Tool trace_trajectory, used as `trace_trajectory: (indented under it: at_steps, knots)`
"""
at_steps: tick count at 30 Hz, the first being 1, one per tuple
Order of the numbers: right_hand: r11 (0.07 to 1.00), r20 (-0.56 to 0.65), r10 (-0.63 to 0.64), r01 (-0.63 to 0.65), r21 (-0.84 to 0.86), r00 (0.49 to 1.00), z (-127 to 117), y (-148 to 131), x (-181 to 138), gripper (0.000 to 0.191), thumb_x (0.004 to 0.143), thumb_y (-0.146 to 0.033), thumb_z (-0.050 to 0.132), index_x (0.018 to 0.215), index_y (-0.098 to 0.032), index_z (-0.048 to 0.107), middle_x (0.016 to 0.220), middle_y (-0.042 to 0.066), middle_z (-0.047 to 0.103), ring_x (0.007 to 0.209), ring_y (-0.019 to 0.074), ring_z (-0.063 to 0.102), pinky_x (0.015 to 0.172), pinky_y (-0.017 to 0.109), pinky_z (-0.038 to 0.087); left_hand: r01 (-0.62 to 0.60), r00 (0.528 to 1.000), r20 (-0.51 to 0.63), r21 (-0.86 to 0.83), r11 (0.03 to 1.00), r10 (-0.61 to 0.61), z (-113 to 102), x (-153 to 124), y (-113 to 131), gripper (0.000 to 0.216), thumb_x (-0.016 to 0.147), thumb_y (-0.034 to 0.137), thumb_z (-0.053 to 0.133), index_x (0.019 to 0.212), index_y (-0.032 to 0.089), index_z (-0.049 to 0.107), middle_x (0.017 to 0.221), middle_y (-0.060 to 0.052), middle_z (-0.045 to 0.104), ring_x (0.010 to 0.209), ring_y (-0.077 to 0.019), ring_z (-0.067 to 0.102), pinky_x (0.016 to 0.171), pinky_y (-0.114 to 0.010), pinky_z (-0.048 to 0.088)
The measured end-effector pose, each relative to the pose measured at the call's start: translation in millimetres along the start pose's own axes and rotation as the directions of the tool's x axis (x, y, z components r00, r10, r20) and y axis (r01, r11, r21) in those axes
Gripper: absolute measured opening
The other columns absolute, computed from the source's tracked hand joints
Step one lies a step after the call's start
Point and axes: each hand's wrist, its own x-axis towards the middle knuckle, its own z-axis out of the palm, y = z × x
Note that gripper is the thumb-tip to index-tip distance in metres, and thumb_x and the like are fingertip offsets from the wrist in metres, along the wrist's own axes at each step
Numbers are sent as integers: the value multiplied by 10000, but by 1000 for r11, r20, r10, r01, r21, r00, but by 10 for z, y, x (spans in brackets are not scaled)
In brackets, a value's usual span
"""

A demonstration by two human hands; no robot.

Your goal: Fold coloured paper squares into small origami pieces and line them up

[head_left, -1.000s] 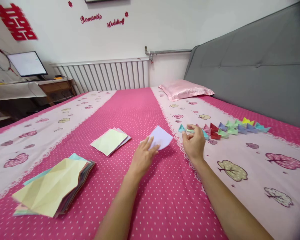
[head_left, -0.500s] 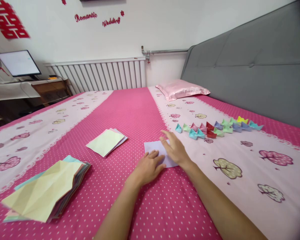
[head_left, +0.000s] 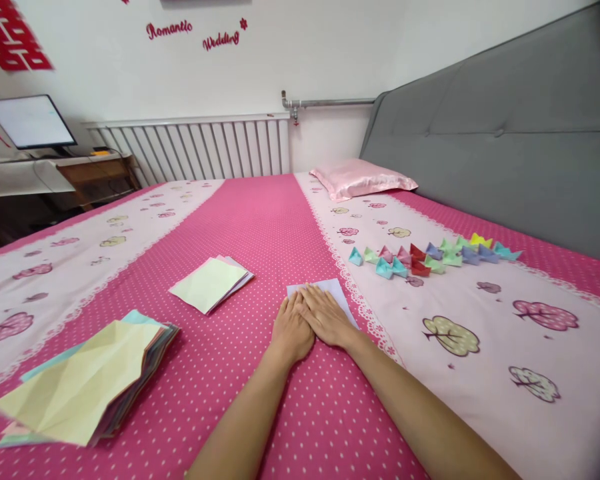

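Lavender sheet (head_left: 335,289): far edge runs crosswise; long axis obscured. Left hand (head_left: 291,328) and right hand (head_left: 326,316) lie flat, fingers extended, now overlapping, unlike earlier.

"From where does this view look?"

"From the person's head: it faces forward and down, along the bed (head_left: 260,220) toward the wall (head_left: 330,53)."

"And is it near?"

"To the left hand (head_left: 293,332) and the right hand (head_left: 326,315), yes; they appear below the middle. The wall stands well farther."
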Motion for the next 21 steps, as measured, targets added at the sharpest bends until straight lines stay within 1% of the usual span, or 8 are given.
trace_trajectory:
  at_steps: [4, 7, 10, 13, 18, 20, 21]
  knots:
    - [991, -17, 74, -76, -113, 997, -7, 42, 3, 665, 889, -542, 60, 1421, -160, 177, 1491, 59, 159, 1373, 207, 89, 1108, 397, 62, 60, 998, 20, 0, 998, -60, -19, 11, -9, 532, 895, 277, 194, 1391, 93, 253, 1451, -119, 263, 1345, -228, 203, 1091, -416, 177]
    - [977, -37, 123, -128, -169, 992, -17, 78, 2, 661, 890, -538, 72, 1416, -158, 201, 1490, 71, 164, 1372, 226, 95, 1103, 409, 48, 101, 995, 8, -8, 995, -101, -2, 25, -43, 531, 906, 323, 180, 1387, 119, 276, 1449, -105, 276, 1345, -221, 206, 1094, -404, 166]
    - [956, -66, 203, -213, -202, 977, -22, 121, 8, 656, 887, -545, 96, 1418, -173, 195, 1490, 73, 168, 1370, 246, 95, 1095, 429, 43, 150, 989, -15, -7, 989, -150, 24, 39, -86, 531, 909, 369, 180, 1379, 154, 305, 1449, -93, 281, 1345, -226, 205, 1092, -407, 167]
    - [928, -85, 281, -293, -230, 956, -43, 174, 9, 626, 895, -517, 119, 1419, -183, 188, 1491, 73, 167, 1368, 257, 91, 1087, 446, 41, 193, 981, -36, 10, 981, -193, 37, 52, -126, 537, 904, 389, 205, 1378, 158, 308, 1447, -106, 280, 1342, -236, 213, 1090, -416, 167]
    - [878, -112, 392, -407, -250, 913, -154, 288, -24, 591, 902, -468, 177, 1417, -181, 197, 1492, 88, 162, 1360, 290, 107, 1070, 481, 46, 309, 949, -64, 12, 951, -308, 15, 48, -222, 568, 888, 432, 240, 1370, 141, 321, 1437, -141, 290, 1335, -277, 222, 1077, -457, 182]
    - [856, -126, 435, -453, -248, 891, -202, 330, -38, 576, 903, -442, 191, 1415, -179, 207, 1489, 96, 170, 1358, 298, 115, 1066, 485, 56, 365, 927, -86, -9, 931, -365, -5, 40, -297, 563, 888, 409, 254, 1361, 112, 332, 1424, -169, 305, 1328, -290, 236, 1070, -475, 193]
    - [848, -130, 452, -470, -246, 882, -220, 347, -42, 568, 903, -431, 197, 1414, -182, 212, 1489, 99, 172, 1357, 300, 119, 1065, 484, 60, 397, 912, -102, -31, 917, -398, -20, 37, -339, 546, 891, 371, 259, 1350, 88, 343, 1413, -190, 316, 1322, -294, 252, 1064, -480, 209]
